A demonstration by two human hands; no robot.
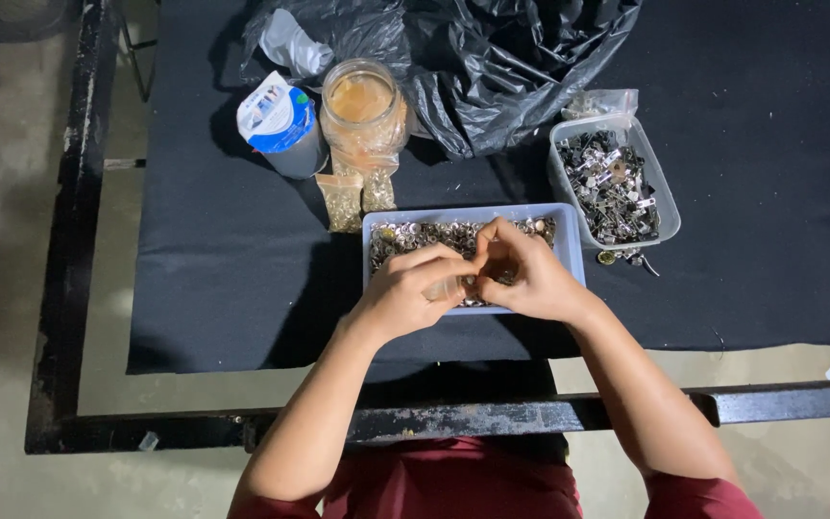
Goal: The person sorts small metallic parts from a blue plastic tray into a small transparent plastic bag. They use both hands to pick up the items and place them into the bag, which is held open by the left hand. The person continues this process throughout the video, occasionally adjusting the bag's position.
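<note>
Left hand: your left hand (413, 286) is curled over the front of the blue tray (569, 252), fingertips drawn together; a small part seems pinched there, but you cannot tell which.
Right hand: your right hand (523, 274) meets it fingertip to fingertip, fingers closed in; what it holds is hidden.
Parts: the small metal pieces (415, 234) lie heaped in the tray, just under both hands.
Doing it well: keep your hands low over the tray so a slipped piece falls back in, and brace wrist against wrist.
Nearby: clear tub of metal clips (613, 185) to the right, jar (362, 104) and black bag (501, 58) behind.
</note>
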